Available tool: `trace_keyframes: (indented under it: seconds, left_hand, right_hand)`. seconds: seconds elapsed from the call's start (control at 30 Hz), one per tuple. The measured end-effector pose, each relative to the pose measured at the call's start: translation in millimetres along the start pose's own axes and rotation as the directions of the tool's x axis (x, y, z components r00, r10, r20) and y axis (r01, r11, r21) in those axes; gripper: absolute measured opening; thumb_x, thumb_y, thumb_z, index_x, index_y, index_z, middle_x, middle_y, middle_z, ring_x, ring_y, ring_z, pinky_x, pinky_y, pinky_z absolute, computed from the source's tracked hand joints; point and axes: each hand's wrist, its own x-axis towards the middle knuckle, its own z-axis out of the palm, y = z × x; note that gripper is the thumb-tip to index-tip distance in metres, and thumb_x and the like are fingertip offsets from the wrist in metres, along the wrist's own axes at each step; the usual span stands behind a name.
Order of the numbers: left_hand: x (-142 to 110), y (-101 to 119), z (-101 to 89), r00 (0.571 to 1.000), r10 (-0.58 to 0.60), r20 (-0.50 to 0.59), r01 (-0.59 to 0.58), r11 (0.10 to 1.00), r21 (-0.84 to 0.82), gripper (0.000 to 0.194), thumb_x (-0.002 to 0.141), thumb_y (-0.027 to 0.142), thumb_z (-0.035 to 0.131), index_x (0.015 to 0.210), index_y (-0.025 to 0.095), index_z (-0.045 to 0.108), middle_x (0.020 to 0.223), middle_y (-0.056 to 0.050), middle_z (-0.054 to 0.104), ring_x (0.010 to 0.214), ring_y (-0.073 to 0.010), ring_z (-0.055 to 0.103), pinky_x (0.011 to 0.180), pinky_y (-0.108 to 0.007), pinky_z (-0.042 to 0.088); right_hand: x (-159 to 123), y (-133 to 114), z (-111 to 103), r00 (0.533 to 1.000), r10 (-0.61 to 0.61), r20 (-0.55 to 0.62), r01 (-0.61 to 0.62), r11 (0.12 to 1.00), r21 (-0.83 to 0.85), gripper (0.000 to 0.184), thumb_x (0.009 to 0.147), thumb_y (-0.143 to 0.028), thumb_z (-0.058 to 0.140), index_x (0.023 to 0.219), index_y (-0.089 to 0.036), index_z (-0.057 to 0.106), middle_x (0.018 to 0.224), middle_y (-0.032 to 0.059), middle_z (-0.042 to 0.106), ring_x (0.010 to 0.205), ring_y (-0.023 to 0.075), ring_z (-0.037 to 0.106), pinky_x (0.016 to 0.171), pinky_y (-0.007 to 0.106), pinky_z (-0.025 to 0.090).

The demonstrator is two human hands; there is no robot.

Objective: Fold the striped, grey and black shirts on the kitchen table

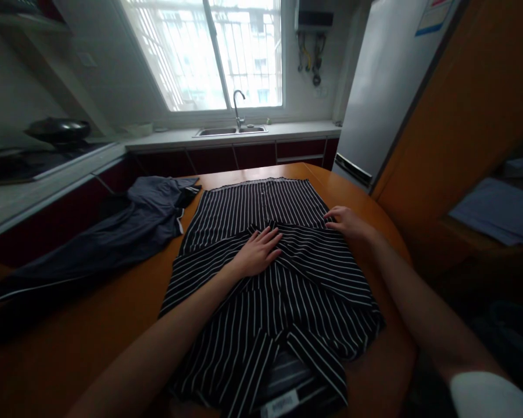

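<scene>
Here the unclenched left hand (258,253) partly hides a striped shirt (285,290); the right hand's (345,222) grip is unclear.

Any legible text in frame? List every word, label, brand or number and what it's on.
Nothing legible.
White label inside the collar of the striped shirt: lettering shows, too blurred to read.
Red, white and blue sticker on the fridge: cut off by the frame's top edge, any print too blurred to read.

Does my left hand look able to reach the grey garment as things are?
Probably yes: your left hand rests on the striped shirt, with only that shirt's flat side and bare table between it and the grey garment.
</scene>
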Motion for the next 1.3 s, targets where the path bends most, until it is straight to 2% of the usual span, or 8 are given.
trace_keyframes:
  seconds: [0.13, 0.3, 0.47, 0.7, 0.87, 1.0, 1.07, 1.3]
  left_hand:
    - [1, 0, -1.7, 1.0, -0.002, -0.007, 0.002, 1.0, -0.021, 0.058, 0.105, 0.054, 0.031, 0.157, 0.027, 0.035, 0.164, -0.004, 0.029, 0.153, -0.0284, 0.019, 0.123, -0.052, 0.014]
    - [3, -1, 1.1, 0.999, -0.006, -0.032, 0.004, 0.998, -0.064, 0.056, 0.105, 0.052, 0.033, 0.154, 0.027, 0.04, 0.162, -0.004, 0.033, 0.153, -0.0284, 0.021, 0.123, -0.053, 0.013]
    - [5, -1, 2.4, 0.998, -0.009, -0.065, 0.001, 0.994, -0.112, 0.054, 0.103, 0.053, 0.038, 0.152, 0.03, 0.043, 0.162, -0.002, 0.035, 0.152, -0.0285, 0.022, 0.123, -0.053, 0.012]
    - [3, 0, 1.0, 0.994, -0.004, -0.11, -0.013, 0.987, -0.158, 0.049, 0.104, 0.048, 0.035, 0.147, 0.03, 0.051, 0.159, -0.002, 0.04, 0.152, -0.0253, 0.025, 0.123, -0.051, 0.014]
    - [4, -1, 2.9, 0.996, 0.003, -0.094, -0.016, 0.99, -0.139, 0.047, 0.104, 0.04, 0.035, 0.148, 0.03, 0.049, 0.158, -0.001, 0.041, 0.151, -0.0246, 0.026, 0.123, -0.051, 0.014]
    - [4, -3, 4.7, 0.994, 0.012, -0.104, -0.025, 0.992, -0.125, 0.05, 0.104, 0.037, 0.034, 0.151, 0.028, 0.045, 0.16, -0.002, 0.038, 0.151, -0.0254, 0.026, 0.123, -0.052, 0.017]
    - [4, -4, 5.1, 0.992, 0.009, -0.125, -0.025, 0.991, -0.131, 0.05, 0.103, 0.038, 0.035, 0.151, 0.028, 0.045, 0.161, -0.002, 0.036, 0.151, -0.0258, 0.026, 0.123, -0.051, 0.019]
    - [3, -5, 6.3, 0.994, -0.002, -0.111, -0.01, 0.994, -0.105, 0.05, 0.103, 0.041, 0.036, 0.15, 0.029, 0.046, 0.16, -0.002, 0.038, 0.152, -0.0279, 0.024, 0.123, -0.052, 0.018]
  right_hand:
    - [-28, -48, -11, 0.984, -0.15, -0.098, 0.157, 0.984, 0.078, 0.022, 0.089, -0.029, 0.066, 0.109, -0.022, 0.074, 0.112, 0.0073, 0.067, 0.109, 0.0222, 0.06, 0.101, 0.037, 0.044]
    - [-102, -88, -22, 0.976, -0.169, 0.137, 0.159, 0.984, 0.08, 0.008, 0.091, -0.026, 0.062, 0.092, -0.022, 0.069, 0.099, 0.004, 0.063, 0.092, 0.0177, 0.06, 0.085, 0.031, 0.047]
    - [-167, -91, -29, 0.946, -0.051, 0.319, 0.059, 0.998, -0.016, 0.018, 0.075, -0.017, 0.072, 0.086, -0.024, 0.06, 0.091, 0.0007, 0.061, 0.082, 0.0175, 0.056, 0.073, 0.029, 0.045]
    - [-205, -85, -13, 0.96, 0.018, 0.28, 0.034, 0.983, -0.181, 0.025, 0.067, 0.001, 0.054, 0.073, -0.024, 0.052, 0.079, 0.0011, 0.059, 0.078, 0.0193, 0.055, 0.069, 0.032, 0.041]
    - [-207, -85, -28, 0.963, 0.058, 0.264, -0.048, 0.998, -0.046, 0.011, 0.087, -0.018, 0.058, 0.086, -0.026, 0.065, 0.09, 0.0037, 0.066, 0.084, 0.0204, 0.061, 0.076, 0.034, 0.049]
    - [-173, -73, -33, 0.986, 0.071, -0.149, -0.069, 0.997, 0.022, 0.028, 0.098, -0.028, 0.043, 0.11, -0.025, 0.069, 0.116, 0.0082, 0.068, 0.113, 0.0243, 0.06, 0.102, 0.041, 0.046]
    - [-150, -66, -21, 0.971, 0.052, -0.233, -0.056, 0.998, -0.009, 0.04, 0.1, -0.032, 0.039, 0.13, -0.024, 0.063, 0.135, 0.0097, 0.061, 0.13, 0.0258, 0.052, 0.113, 0.045, 0.038]
    - [-127, -49, 43, 0.995, 0.072, 0.067, -0.052, 0.963, -0.266, 0.068, 0.102, -0.055, 0.029, 0.16, -0.019, 0.026, 0.166, 0.0112, 0.022, 0.154, 0.0259, 0.017, 0.124, 0.053, 0.012]
